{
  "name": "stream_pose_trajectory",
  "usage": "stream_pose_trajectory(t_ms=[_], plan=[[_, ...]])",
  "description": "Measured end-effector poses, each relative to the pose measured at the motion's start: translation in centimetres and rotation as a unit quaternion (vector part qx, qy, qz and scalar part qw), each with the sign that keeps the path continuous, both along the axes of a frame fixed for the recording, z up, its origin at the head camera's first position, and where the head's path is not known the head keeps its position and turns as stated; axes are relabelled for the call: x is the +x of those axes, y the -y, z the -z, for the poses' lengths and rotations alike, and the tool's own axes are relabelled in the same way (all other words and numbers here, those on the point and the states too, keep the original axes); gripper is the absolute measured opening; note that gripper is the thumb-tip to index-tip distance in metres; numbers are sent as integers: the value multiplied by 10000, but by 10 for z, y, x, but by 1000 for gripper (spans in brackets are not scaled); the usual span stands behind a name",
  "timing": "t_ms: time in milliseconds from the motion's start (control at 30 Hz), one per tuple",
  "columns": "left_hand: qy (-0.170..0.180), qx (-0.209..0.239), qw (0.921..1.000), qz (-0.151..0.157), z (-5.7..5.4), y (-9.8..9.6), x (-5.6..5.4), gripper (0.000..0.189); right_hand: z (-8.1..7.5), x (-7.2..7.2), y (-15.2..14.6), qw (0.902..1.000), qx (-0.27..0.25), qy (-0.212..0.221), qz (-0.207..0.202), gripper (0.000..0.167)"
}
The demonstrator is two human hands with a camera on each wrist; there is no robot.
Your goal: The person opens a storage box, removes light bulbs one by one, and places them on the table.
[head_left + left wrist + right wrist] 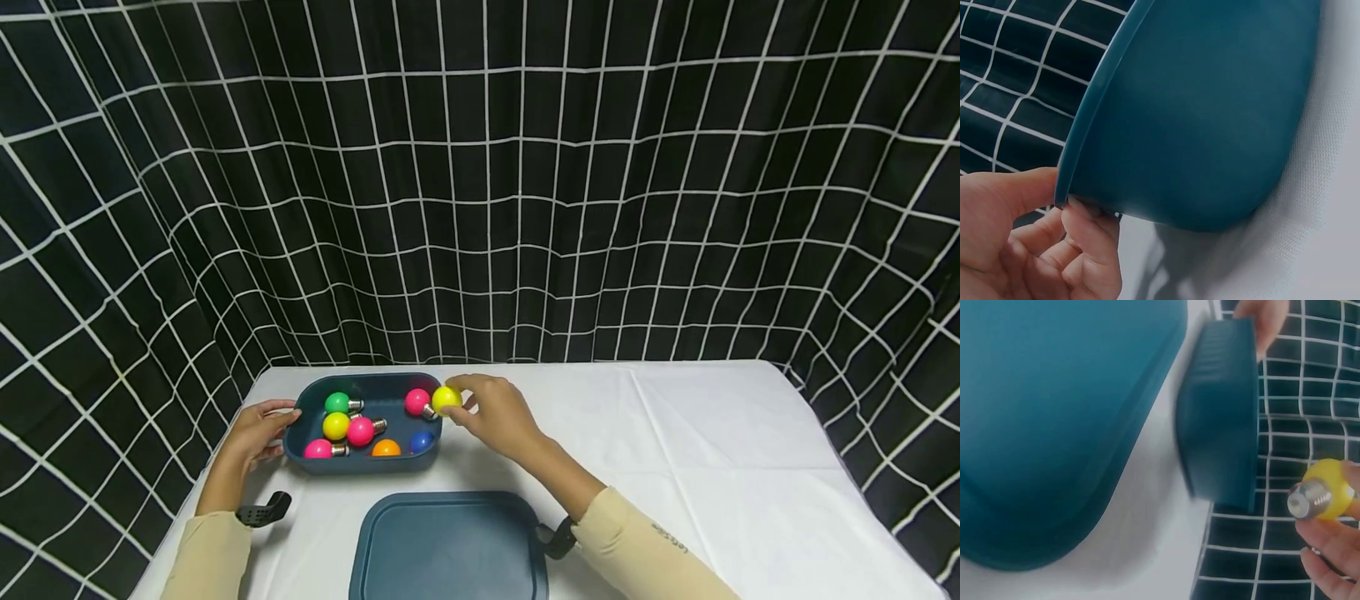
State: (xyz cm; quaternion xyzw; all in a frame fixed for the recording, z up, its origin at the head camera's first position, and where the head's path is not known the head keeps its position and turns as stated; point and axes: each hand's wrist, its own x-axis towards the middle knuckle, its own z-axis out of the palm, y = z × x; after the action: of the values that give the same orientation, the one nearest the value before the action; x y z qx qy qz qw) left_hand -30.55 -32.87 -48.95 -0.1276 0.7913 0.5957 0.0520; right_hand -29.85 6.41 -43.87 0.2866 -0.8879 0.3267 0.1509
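Observation:
My left hand (253, 433) grips the left end of a dark blue tub (360, 465); in the left wrist view the thumb lies on its rim (1094, 94) and curled fingers sit under it. My right hand (498, 414) pinches a yellow light bulb (447, 400) at the tub's right end, and the right wrist view shows its metal screw base (1309, 499). Inside the tub lie a green bulb (337, 402), another yellow bulb (335, 426), pink bulbs (360, 431), an orange bulb (386, 448) and a blue bulb (422, 442). The tub's front wall partly hides the orange and blue ones.
A flat dark blue lid (453, 546) lies on the white tablecloth (720, 483) in front of the tub, close to my right forearm. Behind and at both sides of the table hangs a black curtain (502, 183) with a white grid.

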Motion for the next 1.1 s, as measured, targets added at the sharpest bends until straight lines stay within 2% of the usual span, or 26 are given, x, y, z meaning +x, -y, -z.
stream_pose_trajectory(t_ms=[200,533,833,1100], plan=[[-60,115,9999,-4,0,1,1,50,4,-5,-10,9997,-90,32,203,36],[-40,128,9999,17,1,1,-1,52,19,-22,-26,9963,-304,297,746,36],[-17,93,10000,-9,2,2,-3,51,36,-39,-35,9955,-180,382,844,35],[26,147,9999,-1,0,1,-3,50,47,-46,-39,9938,-125,525,969,34]])
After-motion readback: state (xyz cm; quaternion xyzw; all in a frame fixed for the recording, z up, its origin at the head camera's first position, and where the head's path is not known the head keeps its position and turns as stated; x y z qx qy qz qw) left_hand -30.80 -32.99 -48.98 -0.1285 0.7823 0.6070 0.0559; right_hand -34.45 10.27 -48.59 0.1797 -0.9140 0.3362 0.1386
